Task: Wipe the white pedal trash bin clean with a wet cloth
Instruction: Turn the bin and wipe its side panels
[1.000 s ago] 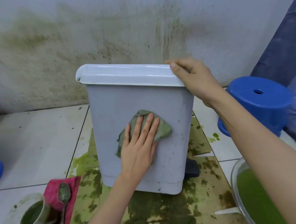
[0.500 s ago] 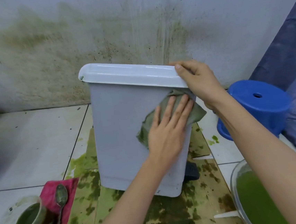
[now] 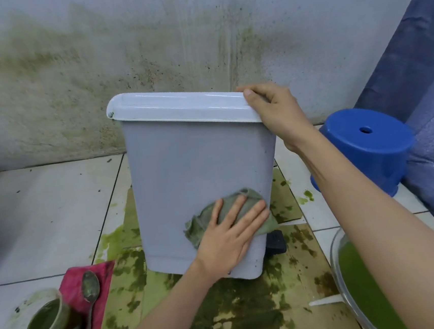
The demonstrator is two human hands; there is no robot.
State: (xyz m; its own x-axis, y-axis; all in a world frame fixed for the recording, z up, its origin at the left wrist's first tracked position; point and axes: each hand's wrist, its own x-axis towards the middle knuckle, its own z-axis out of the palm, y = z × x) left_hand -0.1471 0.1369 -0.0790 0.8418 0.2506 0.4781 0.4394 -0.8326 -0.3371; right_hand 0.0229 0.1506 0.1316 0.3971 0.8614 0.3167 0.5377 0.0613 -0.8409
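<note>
The white pedal trash bin (image 3: pixel 185 172) stands on stained cardboard with its lid shut and its black pedal (image 3: pixel 276 242) poking out at the lower right. My left hand (image 3: pixel 230 232) presses a grey-green wet cloth (image 3: pixel 205 218) flat against the lower right of the bin's front, fingers straight. My right hand (image 3: pixel 277 110) grips the right end of the lid (image 3: pixel 178 108), thumb on top and fingers curled over the corner.
Green-stained cardboard (image 3: pixel 238 313) covers the floor under the bin. A cup of green liquid (image 3: pixel 44 324) and a spoon (image 3: pixel 89 293) sit on a pink cloth (image 3: pixel 71 284) at lower left. A blue stool (image 3: pixel 367 144) stands right; a glass bowl of green liquid (image 3: pixel 360 291) is lower right.
My left hand slid the cloth from the middle of the front up to the upper right under the lid, then down to the lower right. My right hand kept its hold on the lid.
</note>
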